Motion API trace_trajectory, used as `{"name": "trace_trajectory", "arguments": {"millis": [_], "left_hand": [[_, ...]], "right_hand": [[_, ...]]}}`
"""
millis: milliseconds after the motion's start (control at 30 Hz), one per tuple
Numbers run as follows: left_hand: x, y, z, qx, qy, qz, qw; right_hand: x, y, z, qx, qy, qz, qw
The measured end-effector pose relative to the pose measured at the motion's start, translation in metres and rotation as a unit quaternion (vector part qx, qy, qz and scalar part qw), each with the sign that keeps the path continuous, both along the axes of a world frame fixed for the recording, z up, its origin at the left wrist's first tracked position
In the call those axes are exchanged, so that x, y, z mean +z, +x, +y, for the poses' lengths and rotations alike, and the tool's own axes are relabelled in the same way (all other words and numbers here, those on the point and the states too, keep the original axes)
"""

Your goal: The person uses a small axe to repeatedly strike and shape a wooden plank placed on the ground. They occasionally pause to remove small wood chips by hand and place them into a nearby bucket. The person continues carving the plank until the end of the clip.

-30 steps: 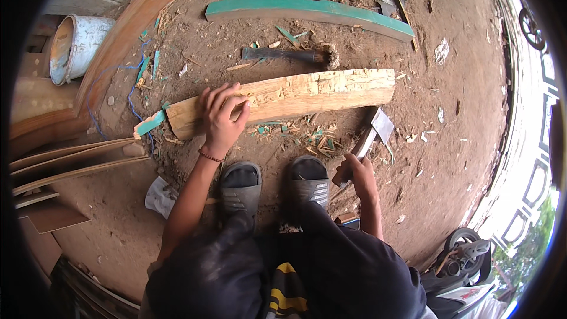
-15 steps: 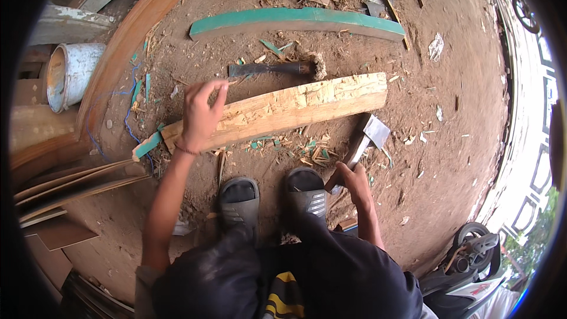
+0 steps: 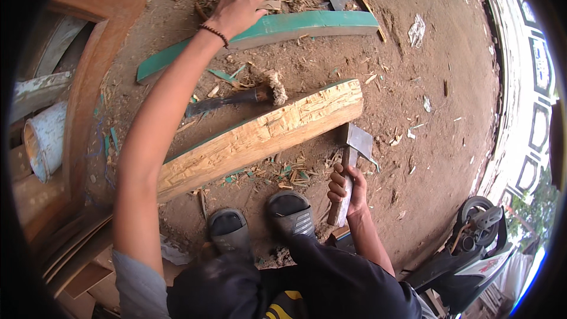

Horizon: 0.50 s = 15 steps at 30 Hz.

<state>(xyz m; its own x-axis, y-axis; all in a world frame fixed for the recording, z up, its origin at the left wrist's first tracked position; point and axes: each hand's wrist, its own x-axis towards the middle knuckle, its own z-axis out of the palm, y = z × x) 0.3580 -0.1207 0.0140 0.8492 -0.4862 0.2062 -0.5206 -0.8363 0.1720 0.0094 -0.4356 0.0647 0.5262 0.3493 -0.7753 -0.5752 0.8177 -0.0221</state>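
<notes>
Pale yellow hewn beam (image 3: 260, 139), teal curved plank (image 3: 277, 28), grey axe head (image 3: 357, 140), dark grey ribbed sandals (image 3: 289, 212), reddish-brown dirt (image 3: 449, 59).

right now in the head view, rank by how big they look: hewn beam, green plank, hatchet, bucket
1. Hewn beam, about level with
2. green plank; the plank lies farther off and its length is partly hidden by the arm, so their order is unsure
3. Hatchet
4. Bucket, partly cut off

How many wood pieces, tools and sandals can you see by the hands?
Wood pieces: 2, a pale hewn wooden beam and a curved green-painted wooden plank.
Tools: 2, a wooden-handled hatchet and a dark hammer-like tool.
Grey sandals: 2.
Total: 6
</notes>
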Motion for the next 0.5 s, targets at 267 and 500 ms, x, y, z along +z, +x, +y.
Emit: {"name": "trace_trajectory", "arguments": {"millis": [267,500], "left_hand": [[-0.003,0.009,0.017,0.028,-0.166,0.015,0.986],[0.021,-0.032,0.063,0.111,-0.229,0.022,0.967]], "right_hand": [[-0.004,0.0,-0.005,0.045,0.004,0.028,0.999],[-0.005,0.002,-0.002,0.082,-0.038,0.042,0.995]]}}
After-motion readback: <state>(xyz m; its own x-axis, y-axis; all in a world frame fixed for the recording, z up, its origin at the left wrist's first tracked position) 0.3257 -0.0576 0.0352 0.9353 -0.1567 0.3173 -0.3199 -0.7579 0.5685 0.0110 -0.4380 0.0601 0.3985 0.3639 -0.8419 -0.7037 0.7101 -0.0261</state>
